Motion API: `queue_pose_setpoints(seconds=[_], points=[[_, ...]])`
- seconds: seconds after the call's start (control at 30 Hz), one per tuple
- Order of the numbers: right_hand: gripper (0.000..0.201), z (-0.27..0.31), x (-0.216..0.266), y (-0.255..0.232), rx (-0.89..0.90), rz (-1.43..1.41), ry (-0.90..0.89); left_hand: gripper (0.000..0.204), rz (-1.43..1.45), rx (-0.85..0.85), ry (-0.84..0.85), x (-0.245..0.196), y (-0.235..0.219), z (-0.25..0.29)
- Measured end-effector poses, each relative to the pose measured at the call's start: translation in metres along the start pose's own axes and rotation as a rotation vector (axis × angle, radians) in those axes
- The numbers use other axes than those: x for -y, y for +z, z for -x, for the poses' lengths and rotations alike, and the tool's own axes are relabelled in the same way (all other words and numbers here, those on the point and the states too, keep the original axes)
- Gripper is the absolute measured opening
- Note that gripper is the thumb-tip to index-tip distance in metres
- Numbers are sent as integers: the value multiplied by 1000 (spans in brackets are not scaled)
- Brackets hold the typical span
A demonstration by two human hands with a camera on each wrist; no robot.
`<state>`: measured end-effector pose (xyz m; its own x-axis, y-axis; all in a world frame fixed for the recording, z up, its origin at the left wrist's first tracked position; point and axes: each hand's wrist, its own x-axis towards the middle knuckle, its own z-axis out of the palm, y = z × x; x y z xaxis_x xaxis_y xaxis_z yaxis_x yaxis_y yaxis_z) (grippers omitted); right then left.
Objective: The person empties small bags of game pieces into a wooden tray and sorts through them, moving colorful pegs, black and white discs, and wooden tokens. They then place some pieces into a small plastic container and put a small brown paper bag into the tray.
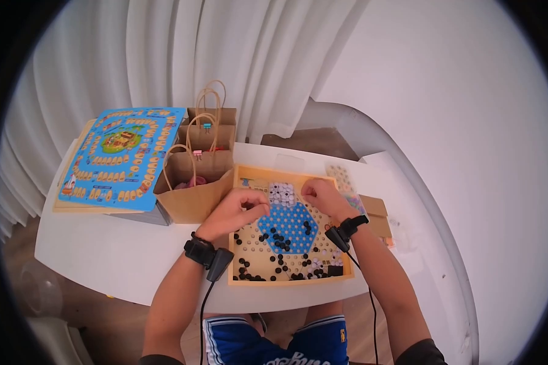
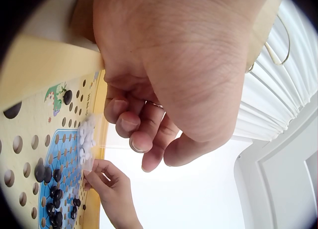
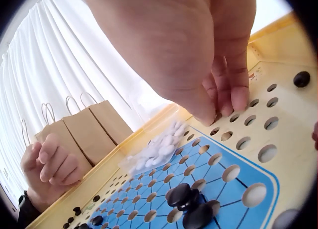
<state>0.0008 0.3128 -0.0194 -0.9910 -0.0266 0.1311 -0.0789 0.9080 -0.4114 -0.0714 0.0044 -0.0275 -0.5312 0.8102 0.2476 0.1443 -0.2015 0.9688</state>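
Note:
A shallow wooden tray board (image 1: pixel 291 281) with rows of holes and a blue hexagon (image 1: pixel 290 230) lies on the table. Black pieces (image 3: pixel 191 204) are scattered over it. Toward its far side rests a clear plastic bag of white pieces (image 3: pixel 158 148). My right hand (image 1: pixel 324 198) is at the bag's right edge, thumb and fingertips bent together; in the left wrist view they pinch its translucent corner. My left hand (image 1: pixel 242 210) hovers over the board's left edge, its fingers (image 2: pixel 141 139) loosely curled with nothing between them.
Several brown paper bags (image 1: pixel 192 185) with handles stand left of the board. Left of them a blue printed game board (image 1: pixel 120 159) lies on a stack. Brown cardboard (image 1: pixel 376 216) and a plastic packet (image 1: pixel 341 177) lie to the right. A white curtain hangs behind.

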Motion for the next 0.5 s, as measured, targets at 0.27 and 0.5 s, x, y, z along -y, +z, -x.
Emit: queue_pose_setpoints(seconds=[0.27, 0.5], points=[[8, 40, 32, -34, 210, 13, 49, 13, -10, 23, 21, 4, -2, -1], [8, 106, 57, -50, 381, -37, -36, 15, -64, 31, 16, 6, -4, -1]])
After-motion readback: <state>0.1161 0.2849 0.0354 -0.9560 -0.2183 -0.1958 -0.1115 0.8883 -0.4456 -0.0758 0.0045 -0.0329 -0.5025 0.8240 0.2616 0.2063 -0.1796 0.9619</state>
